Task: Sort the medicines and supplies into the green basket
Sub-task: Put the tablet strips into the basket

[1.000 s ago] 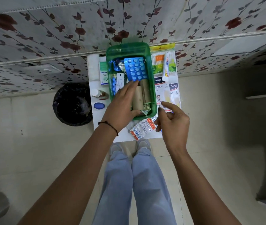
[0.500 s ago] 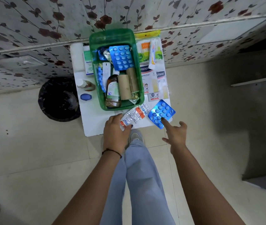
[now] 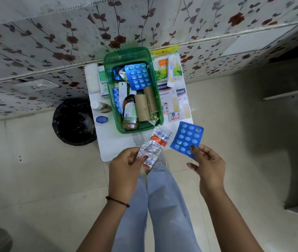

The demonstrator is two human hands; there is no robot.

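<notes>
The green basket (image 3: 108,60) already holds a blue blister pack, a syrup bottle (image 3: 130,113) and cardboard rolls (image 3: 145,104). Plaster boxes (image 3: 171,102), a small bottle (image 3: 101,107) and cotton buds remain outside (roughly half done). Beyond the fingertips, the basket waits: the left hand (image 3: 126,170) pinches a silver tablet strip (image 3: 154,144), and the right hand (image 3: 208,164) pinches a blue tablet card (image 3: 187,138).
</notes>
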